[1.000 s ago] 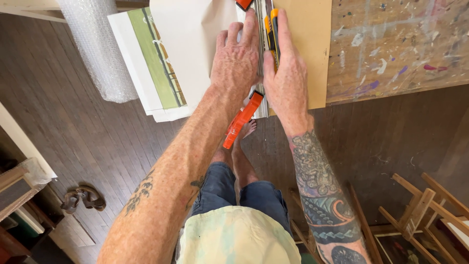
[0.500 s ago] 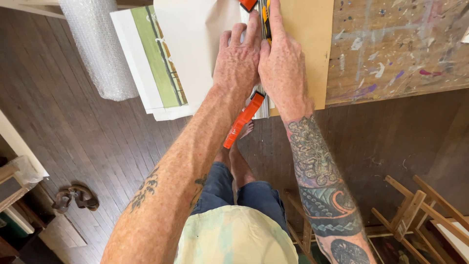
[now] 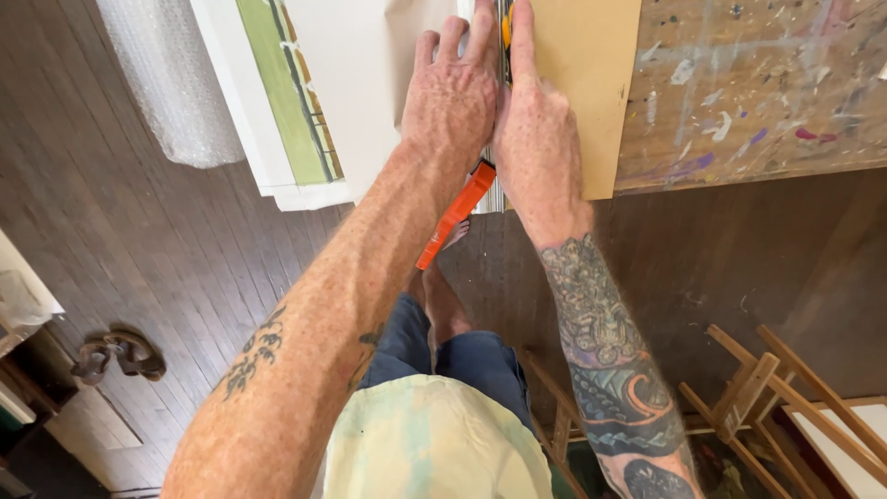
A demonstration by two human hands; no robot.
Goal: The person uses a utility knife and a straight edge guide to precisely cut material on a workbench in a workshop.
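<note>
My left hand (image 3: 453, 97) lies flat on a white sheet (image 3: 356, 83), pressing down a long orange straightedge (image 3: 455, 214) whose near end sticks out past the table edge. My right hand (image 3: 538, 139) sits right beside it on a brown cardboard sheet (image 3: 587, 83). Its forefinger is stretched along a yellow and black knife-like tool (image 3: 504, 23) that runs against the straightedge. Most of the tool is hidden between the two hands.
A paint-stained work board (image 3: 758, 83) lies to the right. A white panel with a green stripe (image 3: 282, 102) and a bubble wrap roll (image 3: 166, 83) lie to the left. Below are a dark wood floor, my bare foot (image 3: 445, 305), sandals (image 3: 118, 356) and wooden frames (image 3: 767, 388).
The hands have drawn closer together. The right hand has slid along the straightedge, so less of the yellow tool shows. The view has shifted slightly.
</note>
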